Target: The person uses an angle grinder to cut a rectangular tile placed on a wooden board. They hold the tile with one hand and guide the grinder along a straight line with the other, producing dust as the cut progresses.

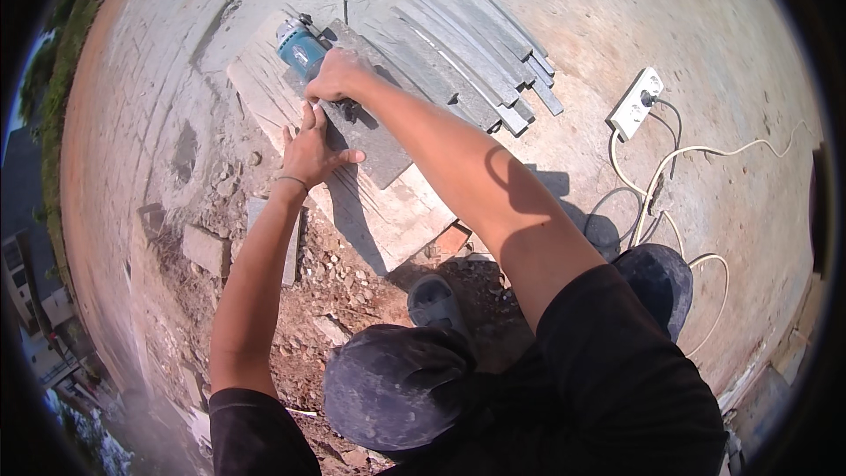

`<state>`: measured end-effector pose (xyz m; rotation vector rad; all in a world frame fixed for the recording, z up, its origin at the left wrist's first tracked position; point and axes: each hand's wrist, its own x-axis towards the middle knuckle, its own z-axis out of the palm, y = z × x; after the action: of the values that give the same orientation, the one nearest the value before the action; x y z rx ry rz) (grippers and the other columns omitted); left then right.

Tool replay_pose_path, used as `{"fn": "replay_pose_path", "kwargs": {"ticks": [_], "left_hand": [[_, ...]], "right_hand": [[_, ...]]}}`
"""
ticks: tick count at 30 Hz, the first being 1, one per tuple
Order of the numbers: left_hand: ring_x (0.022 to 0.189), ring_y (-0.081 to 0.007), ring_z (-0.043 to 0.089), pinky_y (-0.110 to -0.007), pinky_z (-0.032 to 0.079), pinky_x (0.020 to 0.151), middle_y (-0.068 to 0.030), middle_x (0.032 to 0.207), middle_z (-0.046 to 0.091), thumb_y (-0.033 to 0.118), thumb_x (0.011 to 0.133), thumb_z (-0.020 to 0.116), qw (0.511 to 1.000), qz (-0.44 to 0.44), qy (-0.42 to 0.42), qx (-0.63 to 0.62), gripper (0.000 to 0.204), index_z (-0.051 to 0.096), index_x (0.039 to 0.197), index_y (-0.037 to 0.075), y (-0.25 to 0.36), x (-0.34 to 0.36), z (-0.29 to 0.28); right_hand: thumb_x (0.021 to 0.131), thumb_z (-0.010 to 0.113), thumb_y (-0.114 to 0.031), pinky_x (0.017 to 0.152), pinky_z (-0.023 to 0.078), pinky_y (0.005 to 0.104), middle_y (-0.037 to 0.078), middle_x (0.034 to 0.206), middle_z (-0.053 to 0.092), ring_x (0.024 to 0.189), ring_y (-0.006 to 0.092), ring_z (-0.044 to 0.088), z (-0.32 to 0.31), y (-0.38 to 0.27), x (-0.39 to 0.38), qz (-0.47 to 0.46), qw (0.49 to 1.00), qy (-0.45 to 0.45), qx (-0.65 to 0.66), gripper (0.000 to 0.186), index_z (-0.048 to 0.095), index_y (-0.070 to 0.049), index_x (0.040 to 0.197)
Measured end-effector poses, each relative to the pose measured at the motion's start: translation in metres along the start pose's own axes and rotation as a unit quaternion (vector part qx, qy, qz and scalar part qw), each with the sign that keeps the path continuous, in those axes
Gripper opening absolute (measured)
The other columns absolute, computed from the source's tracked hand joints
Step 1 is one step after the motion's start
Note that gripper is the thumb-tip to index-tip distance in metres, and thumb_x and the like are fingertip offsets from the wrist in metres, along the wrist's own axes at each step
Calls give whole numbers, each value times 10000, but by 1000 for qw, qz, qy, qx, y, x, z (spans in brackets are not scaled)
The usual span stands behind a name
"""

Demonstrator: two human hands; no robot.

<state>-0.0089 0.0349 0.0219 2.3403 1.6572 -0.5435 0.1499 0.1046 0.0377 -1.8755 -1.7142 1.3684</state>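
Okay, right hand [341, 75]: curled round the body of the teal grinder [301, 50], narrow grip, back of hand up; some fingers hidden underneath. Grinder lies over the upper left part of the grey slab [381, 150], its metal head pointing up and left, away from the person. Left hand [308, 152]: wide, palm down, holding nothing; thumb spread out to the right over the slab, fingers reaching forward, tips just beside the right hand. Can't tell if they touch the grinder. Grey slab lies on a larger pale slab [425, 211], cut lines along its left side. Grey strips [471, 53] lie side by side just beyond and right of the slab. White power strip [633, 110] well off to the right, black plug [649, 98] in it, pale cable [649, 196] looping below. Rubble [357, 286] near side of the pale slab, one shoe [434, 300] beside it.
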Motion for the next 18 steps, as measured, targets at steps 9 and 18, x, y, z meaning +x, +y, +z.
{"fn": "replay_pose_path", "kwargs": {"ticks": [9,18], "left_hand": [[1364,-393,429,-635,189,1146,-305,1561,216,810,550,707,1000,0,6,1,1390,211,1495,-81,-1,0,0],[1369,-392,423,-644,199,1137,-304,1559,221,806,550,712,1000,4,9,-1,1385,215,1493,-79,0,-1,-1]], "right_hand": [[601,808,-401,924,531,357,207,1186,673,1096,295,664,9,0,12,9,999,40,19,667,696,19,1107],[653,796,-403,996,497,343,168,1305,623,1218,279,604,5,1,16,22,999,-12,24,729,637,1,1238]]}}
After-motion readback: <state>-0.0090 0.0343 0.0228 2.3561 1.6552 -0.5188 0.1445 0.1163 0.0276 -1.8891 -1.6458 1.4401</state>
